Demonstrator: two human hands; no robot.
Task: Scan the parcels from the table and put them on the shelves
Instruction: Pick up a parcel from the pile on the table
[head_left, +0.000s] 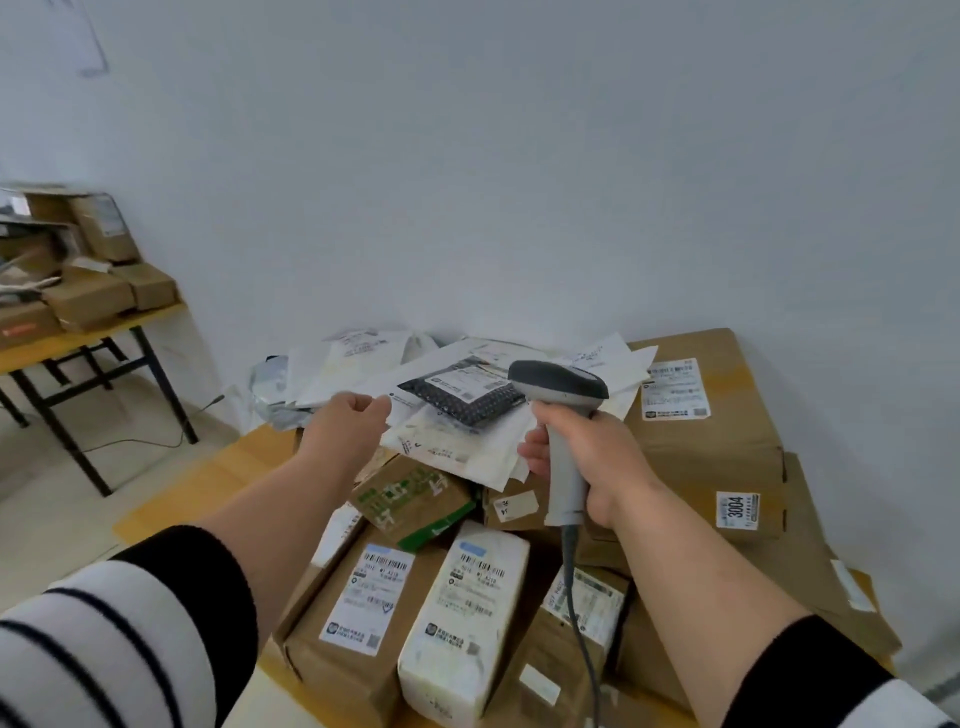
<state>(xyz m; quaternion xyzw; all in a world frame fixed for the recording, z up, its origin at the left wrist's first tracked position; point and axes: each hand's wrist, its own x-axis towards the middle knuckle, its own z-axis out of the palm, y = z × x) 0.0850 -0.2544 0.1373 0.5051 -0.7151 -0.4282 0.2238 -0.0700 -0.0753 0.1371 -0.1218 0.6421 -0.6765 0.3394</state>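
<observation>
**Lining up the scanner on the black packet**

The right hand (587, 462) is wrapped round the grey handle of the scanner (563, 410), its head aimed out over the heap of parcels on the table (249, 467). The cord (574, 597) hangs down from the handle across the boxes below. The left hand (340, 421) reaches to the near edge of the flat white mailers (457, 452); its fingers are curled, and they seem to pinch a corner of a mailer, though the contact is hard to see for certain.

On top of those mailers lies a black bubble packet (465, 397) with a white label (460, 382) facing up, just in front of the scanner's head. That looks like the parcel in hand.

To do the step well, the person would likely steady the stack with the left hand so the loose mailers do not slide, tilt the scanner down so its window faces the label squarely, and keep the cord from dragging on the white box (462, 618) and brown boxes (358, 613) nearer the body. The mailers are thin and slippery; lifting one by a corner may shift the packet. No shelves are in view; a second table (78, 338) with boxes stands to the left.
</observation>
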